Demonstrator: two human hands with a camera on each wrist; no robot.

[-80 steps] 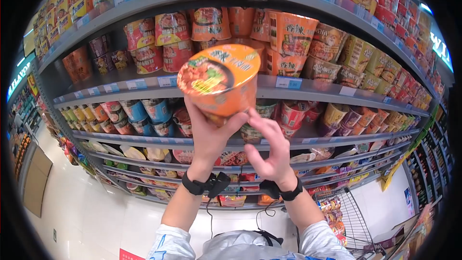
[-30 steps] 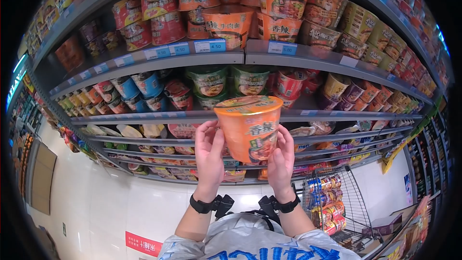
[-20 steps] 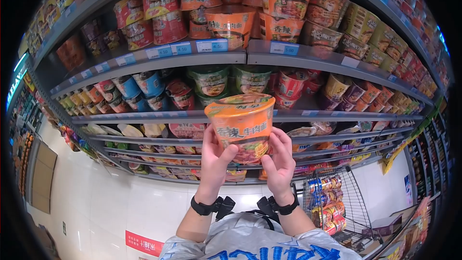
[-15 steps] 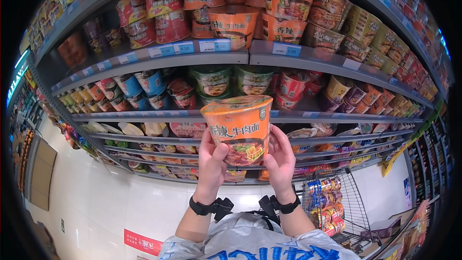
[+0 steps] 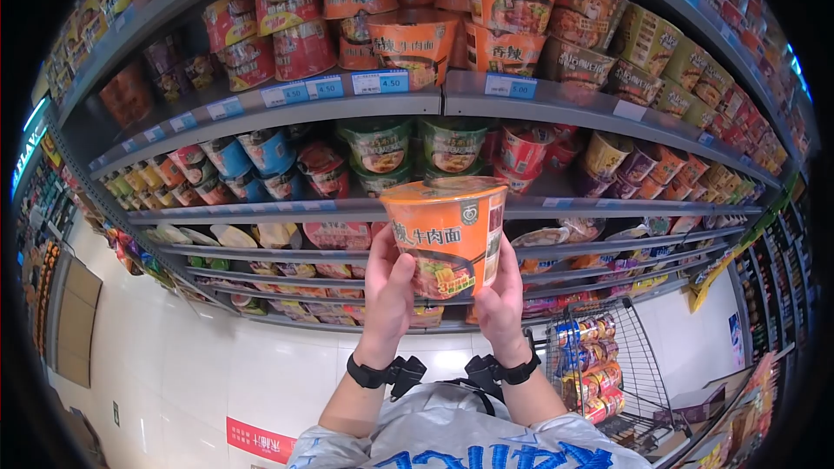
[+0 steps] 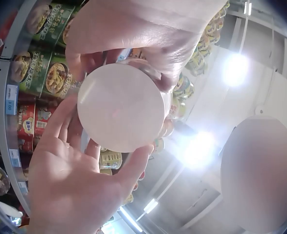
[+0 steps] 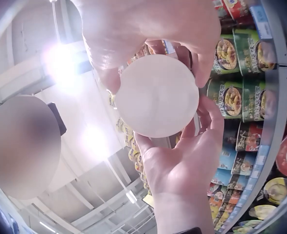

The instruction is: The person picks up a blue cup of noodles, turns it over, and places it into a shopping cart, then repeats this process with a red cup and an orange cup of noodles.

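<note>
An orange noodle cup (image 5: 447, 239) is held upright in front of the lower shelves, its printed side and part of its side panel showing. The left hand (image 5: 388, 291) grips its left side, thumb in front. On its right side the right hand (image 5: 501, 300) holds it, thumb low near the base. Both wrist views show the cup's round pale base, (image 6: 121, 108) in the left wrist view and the same base (image 7: 158, 96) in the right wrist view, with fingers and thumbs of both hands around it. Fingers behind the cup are partly hidden in the head view.
Orange cups (image 5: 415, 45) stand stacked on the shelf (image 5: 365, 108) above, with green bowls (image 5: 452, 146) on the shelf below it. A wire cart (image 5: 638, 365) holding stacked packs (image 5: 592, 356) stands at the lower right. A red floor sign (image 5: 259, 441) lies at the lower left.
The cup has come down from near the upper shelf to chest level and has been turned, so its side panel now shows at right. The right hand has taken hold of it too.
</note>
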